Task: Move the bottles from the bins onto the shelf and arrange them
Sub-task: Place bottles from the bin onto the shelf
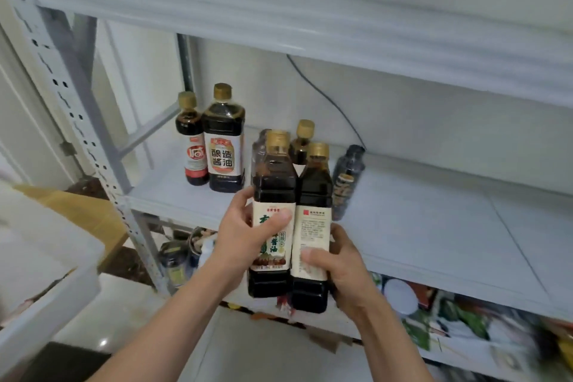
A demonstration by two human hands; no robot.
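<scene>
My left hand (245, 236) grips a dark soy-sauce bottle (273, 195) with a gold cap and a cream label. Beside it, my right hand (335, 260) grips a second dark bottle (313, 195), its back label towards me. Both are held upright in front of the white shelf board (434, 226). Behind them stand another gold-capped bottle (302, 143) and a slim black bottle (347, 180). At the shelf's back left stand a small red-labelled bottle (192, 139) and a larger bottle (224, 139) with a white label.
A white plastic bin (46, 257) is at the left, near a cardboard box (83, 214). The perforated shelf post (77, 121) rises at the left. An upper shelf board (310, 25) runs overhead. Packaged goods (434, 313) fill the lower shelf. A black cable (325, 99) hangs on the wall.
</scene>
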